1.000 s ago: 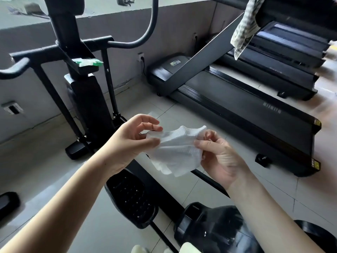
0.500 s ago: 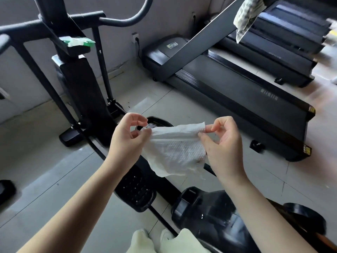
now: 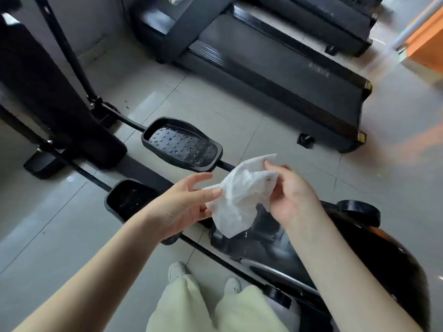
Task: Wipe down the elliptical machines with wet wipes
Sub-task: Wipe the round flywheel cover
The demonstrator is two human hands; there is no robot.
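Fingers (image 3: 281, 188) of the right hand (image 3: 294, 200) are curled inward, and the upper edge of the wet wipe (image 3: 239, 202) is pinched between them and the thumb. The wipe's left corner is held by the left hand (image 3: 182, 208) between the thumb and the lower fingers, with the index finger stretched out nearly straight. The white, crumpled wipe is hung between both hands, above the rear housing (image 3: 359, 248) of the elliptical machine (image 3: 43, 92); whether its lower tip touches the housing cannot be told.

A floor (image 3: 215, 104) of pale grey, glossy tiles is seen, with light reflected on it. The far pedal (image 3: 182, 146) is shown whole, its studded tread facing up. A black treadmill (image 3: 275, 75) is set on the floor beyond it, and a second treadmill (image 3: 323, 17) behind that. Something orange (image 3: 426, 44) is glimpsed at the upper right, blurred.

The near pedal (image 3: 129, 200) is partly covered by the left forearm. The elliptical's column is cut off at the top edge, and the housing is partly hidden by the right arm. Lettering on the treadmill's side rail cannot be read. Pale green trousers (image 3: 191, 307) and white shoes (image 3: 176, 271) are seen at the bottom.
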